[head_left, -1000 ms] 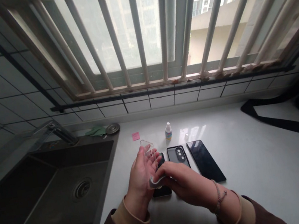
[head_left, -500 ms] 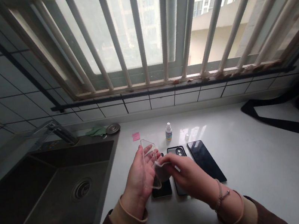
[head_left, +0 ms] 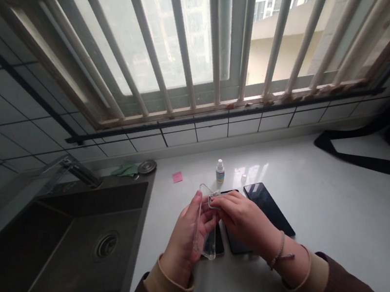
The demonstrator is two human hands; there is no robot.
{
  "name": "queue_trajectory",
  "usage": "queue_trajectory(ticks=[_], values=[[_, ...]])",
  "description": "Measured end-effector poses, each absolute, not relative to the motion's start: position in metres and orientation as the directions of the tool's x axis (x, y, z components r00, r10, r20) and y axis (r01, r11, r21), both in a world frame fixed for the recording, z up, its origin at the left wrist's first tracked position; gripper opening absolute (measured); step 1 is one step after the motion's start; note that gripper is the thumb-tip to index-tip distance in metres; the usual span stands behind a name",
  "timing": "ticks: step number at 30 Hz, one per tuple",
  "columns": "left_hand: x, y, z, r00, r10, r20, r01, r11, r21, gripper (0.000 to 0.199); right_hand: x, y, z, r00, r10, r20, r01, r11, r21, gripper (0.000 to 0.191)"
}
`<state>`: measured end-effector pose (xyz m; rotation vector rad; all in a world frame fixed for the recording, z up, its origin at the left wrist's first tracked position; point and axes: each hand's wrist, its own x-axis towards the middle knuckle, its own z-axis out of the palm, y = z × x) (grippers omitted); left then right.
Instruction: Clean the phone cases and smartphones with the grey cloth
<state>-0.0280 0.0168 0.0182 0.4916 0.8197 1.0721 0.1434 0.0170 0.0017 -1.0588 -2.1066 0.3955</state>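
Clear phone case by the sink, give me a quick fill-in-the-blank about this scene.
The clear phone case is held in the ____ hand.
The sticky note on the counter is ____.
The sink lies to the ____ of the dropper bottle.

Missing words: left, pink, left.

dark sink (head_left: 78, 204) left, faucet (head_left: 81, 173) behind it, pink sticky note (head_left: 176, 177) on white counter (head_left: 343, 241)
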Motion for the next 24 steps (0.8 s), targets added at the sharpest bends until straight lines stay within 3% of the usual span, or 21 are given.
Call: queue_trajectory(ticks=[6, 15, 24], values=[[-0.027, 0.015, 0.019, 0.203, 0.916, -0.347, -0.546, 0.4, 0.736, 0.032, 0.144, 0.017, 0.002, -0.437, 0.782, 0.445, 0.599, 0.622, -0.504, 0.024], [-0.028, 0.019, 0.012, 0.111, 0.921, -0.374, -0.533, 0.373, 0.76, 0.046, 0.14, 0.008, 0.015, -0.551, 0.692, 0.466, 0.486, 0.72, -0.496, 0.021], [-0.028, 0.022, 0.015, 0.001, 0.915, -0.404, -0.592, 0.326, 0.737, 0.039, 0.142, -0.001, 0.025, -0.657, 0.612, 0.44, 0.33, 0.758, -0.563, 0.021]])
